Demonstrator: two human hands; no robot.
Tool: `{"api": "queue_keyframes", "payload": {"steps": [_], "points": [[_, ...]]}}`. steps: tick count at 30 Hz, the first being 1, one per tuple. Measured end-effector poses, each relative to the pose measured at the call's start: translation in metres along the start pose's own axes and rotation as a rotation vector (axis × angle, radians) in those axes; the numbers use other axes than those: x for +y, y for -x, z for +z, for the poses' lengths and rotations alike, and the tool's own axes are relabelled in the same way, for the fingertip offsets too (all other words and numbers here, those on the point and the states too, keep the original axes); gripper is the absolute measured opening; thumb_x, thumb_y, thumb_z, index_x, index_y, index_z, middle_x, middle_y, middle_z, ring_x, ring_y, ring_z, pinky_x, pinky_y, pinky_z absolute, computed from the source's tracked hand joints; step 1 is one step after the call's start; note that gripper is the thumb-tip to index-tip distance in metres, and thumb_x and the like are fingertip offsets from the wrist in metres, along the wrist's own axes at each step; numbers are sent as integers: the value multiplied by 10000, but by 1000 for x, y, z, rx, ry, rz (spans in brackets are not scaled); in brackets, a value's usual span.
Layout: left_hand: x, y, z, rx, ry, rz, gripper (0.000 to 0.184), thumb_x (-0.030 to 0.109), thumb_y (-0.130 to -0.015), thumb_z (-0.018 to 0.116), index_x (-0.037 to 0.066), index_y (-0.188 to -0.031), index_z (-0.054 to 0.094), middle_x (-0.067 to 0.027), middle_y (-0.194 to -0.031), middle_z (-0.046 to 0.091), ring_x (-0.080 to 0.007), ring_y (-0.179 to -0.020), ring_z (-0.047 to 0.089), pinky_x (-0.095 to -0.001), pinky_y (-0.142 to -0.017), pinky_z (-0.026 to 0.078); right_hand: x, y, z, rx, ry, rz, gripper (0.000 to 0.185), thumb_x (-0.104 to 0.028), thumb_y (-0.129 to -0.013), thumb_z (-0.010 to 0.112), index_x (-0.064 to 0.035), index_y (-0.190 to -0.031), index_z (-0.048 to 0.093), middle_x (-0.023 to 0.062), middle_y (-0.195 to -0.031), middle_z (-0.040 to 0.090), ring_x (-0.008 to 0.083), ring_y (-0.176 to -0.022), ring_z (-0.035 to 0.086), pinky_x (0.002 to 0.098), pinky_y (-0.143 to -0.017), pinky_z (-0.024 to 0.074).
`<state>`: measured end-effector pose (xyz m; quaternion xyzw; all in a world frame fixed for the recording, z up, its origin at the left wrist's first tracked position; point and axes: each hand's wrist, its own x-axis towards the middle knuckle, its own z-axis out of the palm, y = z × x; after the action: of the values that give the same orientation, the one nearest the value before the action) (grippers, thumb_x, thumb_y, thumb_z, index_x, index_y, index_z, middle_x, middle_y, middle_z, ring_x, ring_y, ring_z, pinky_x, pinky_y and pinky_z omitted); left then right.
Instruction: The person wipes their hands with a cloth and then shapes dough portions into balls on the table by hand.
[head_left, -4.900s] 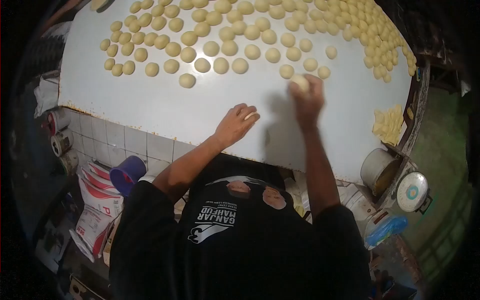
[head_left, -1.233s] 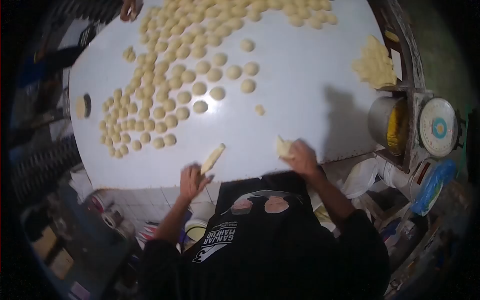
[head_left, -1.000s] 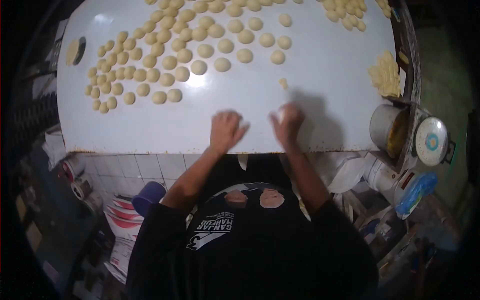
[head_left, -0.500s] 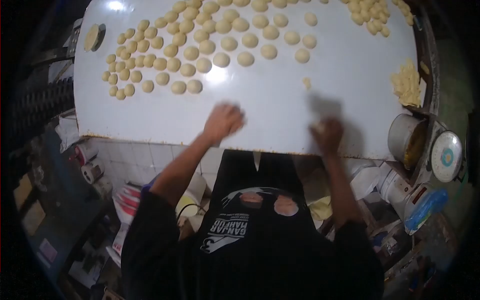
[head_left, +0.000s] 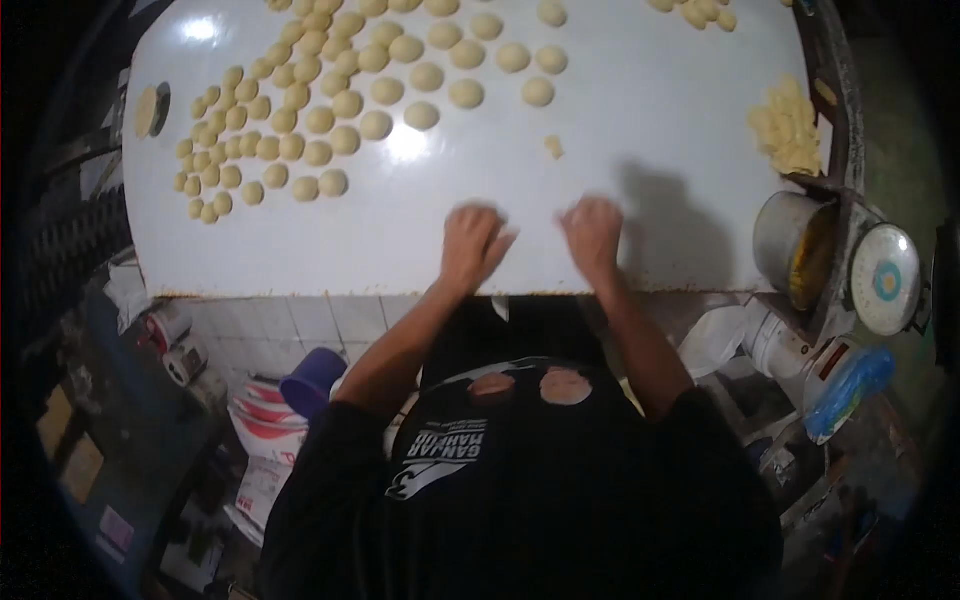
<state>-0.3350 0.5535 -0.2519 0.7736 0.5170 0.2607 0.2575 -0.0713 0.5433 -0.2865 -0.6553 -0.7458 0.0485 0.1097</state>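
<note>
My left hand (head_left: pixel 474 246) is low over the white tabletop near its front edge, fingers curled down and thumb pointing inward. My right hand (head_left: pixel 593 238) is just to its right, with a gap between them, its fingers also curled under. Whatever lies beneath either palm is hidden. A small scrap of dough (head_left: pixel 554 147) rests beyond my right hand. Many round dough balls (head_left: pixel 346 140) spread over the left and far part of the table (head_left: pixel 330 250). At the right edge sits a pile of pale yellow flat pieces (head_left: pixel 787 127).
More dough pieces (head_left: pixel 702 12) lie at the far right. A shallow round dish (head_left: pixel 149 111) stands at the left edge. Beside the table's right front corner are a metal pot (head_left: pixel 786 240) and a round scale (head_left: pixel 885 279). White buckets and a purple bucket (head_left: pixel 313 383) stand below.
My right hand has moved left, toward my left hand, and its fingers have curled down. My left hand has shifted slightly right. The camera view has also shifted.
</note>
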Motion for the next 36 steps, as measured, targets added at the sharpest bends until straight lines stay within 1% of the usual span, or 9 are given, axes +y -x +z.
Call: {"api": "queue_keyframes", "payload": {"steps": [3, 6, 12, 16, 20, 25, 28, 34, 36], "points": [[-62, 12, -40, -107, 93, 193, 214, 122, -833, 869, 109, -992, 727, -95, -1155, 733, -338, -1100, 694, -523, -991, 528, 66, 1, -34, -78, -526, -85, 364, -294, -813, 937, -62, -859, 661, 150, -880, 662, 389, -832, 641, 516, -762, 486], [-28, -71, -32, 147, -171, -7, 205, 241, -941, 796, 81, -974, 672, -142, -1046, 675, -385, -1032, 604, -522, -912, 468, 45, -71, -36, 278, -269, -23, 334, -245, -797, 936, -84, -884, 656, 128, -953, 654, 355, -909, 634, 520, -809, 495], [-53, -2, -26, -41, 68, 178, 145, 158, -942, 801, 76, -1015, 707, -140, -1157, 719, -374, -1081, 669, -535, -920, 508, 94, -7, -10, -111, -232, -138, 284, -283, -805, 929, -121, -858, 701, 106, -961, 649, 351, -956, 636, 520, -878, 519], [-12, -88, -3, 248, -182, -140, 185, 235, -978, 742, 63, -980, 676, -172, -1018, 660, -403, -980, 593, -526, -881, 457, 55, -98, -24, 346, -207, 104, 354, -332, -801, 933, -102, -834, 666, 112, -921, 627, 344, -890, 601, 513, -772, 463], [-13, -23, -9, 80, 82, 102, 141, 156, -937, 774, 77, -991, 670, -128, -1045, 679, -380, -1019, 611, -515, -951, 471, 71, -50, -30, 242, -223, -240, 328, -292, -820, 923, -101, -835, 657, 118, -917, 623, 345, -893, 602, 505, -789, 459], [-15, -87, -3, 198, -161, -118, 161, 167, -948, 767, 69, -1031, 670, -140, -1100, 677, -393, -1086, 594, -524, -963, 467, 69, -107, -27, 233, -175, 134, 386, -323, -808, 948, -125, -786, 617, 90, -901, 622, 356, -876, 596, 497, -779, 452], [-4, -44, 3, 77, -13, 5, 224, 137, -916, 808, 72, -1102, 701, -147, -1172, 698, -403, -1202, 613, -541, -1049, 470, 66, -50, -30, 198, -300, -188, 343, -293, -796, 950, -122, -795, 653, 95, -948, 659, 361, -928, 622, 511, -805, 475], [-18, -87, -19, 174, -189, -221, 237, 119, -915, 818, 91, -1125, 711, -109, -1191, 711, -386, -1228, 620, -515, -1020, 496, 74, -117, -25, 318, -206, 326, 344, -305, -820, 924, -102, -780, 649, 107, -886, 660, 381, -922, 608, 518, -801, 458], [-18, -52, -14, 95, -106, -63, 242, 121, -908, 825, 92, -1122, 715, -111, -1187, 707, -384, -1222, 621, -512, -1008, 497, 64, -65, -13, 167, -234, 101, 355, -300, -831, 929, -99, -802, 638, 135, -957, 660, 378, -924, 602, 512, -810, 456]]}}
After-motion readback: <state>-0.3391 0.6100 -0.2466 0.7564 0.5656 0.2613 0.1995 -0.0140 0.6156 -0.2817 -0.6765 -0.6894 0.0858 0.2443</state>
